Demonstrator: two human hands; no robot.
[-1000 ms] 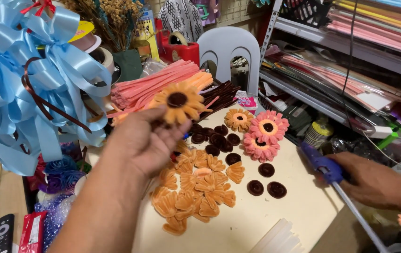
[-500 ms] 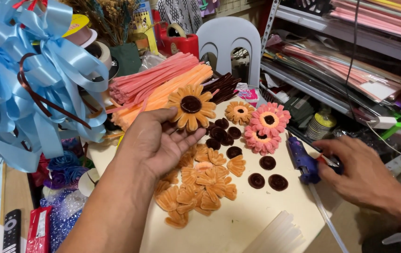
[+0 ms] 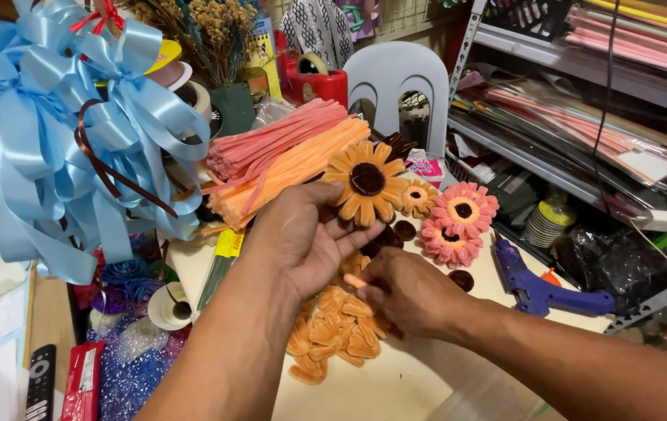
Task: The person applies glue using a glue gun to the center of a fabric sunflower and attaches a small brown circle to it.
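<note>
the left hand (image 3: 302, 242) is raised palm-up over the desk (image 3: 396, 386), its fingertips pinching the back edge of an orange fuzzy-wire sunflower with a dark brown round centre (image 3: 366, 183), tilted so the bloom faces the viewer and its underside lies open to the other hand. the right hand (image 3: 407, 292) sits just below and beside it, thumb and forefinger closed on a single small orange looped petal (image 3: 355, 281), held at the tip so its free end points toward the flower. directly under both hands lies a loose heap of orange looped petals (image 3: 333, 335), within easy reach for picking. a little farther right, finished blooms rest flat on the desk: a smaller orange flower (image 3: 417, 198) and two pink fuzzy-wire flowers (image 3: 458, 222), with dark brown round centres (image 3: 405, 230) scattered near them. a blue glue gun (image 3: 540, 284) lies on its side by the right forearm, nozzle away from the petals. behind, bundles of pink and orange fuzzy wire stems (image 3: 286, 156) lean across the desk, and a large light-blue ribbon bow (image 3: 60, 140) hangs at the left.
</note>
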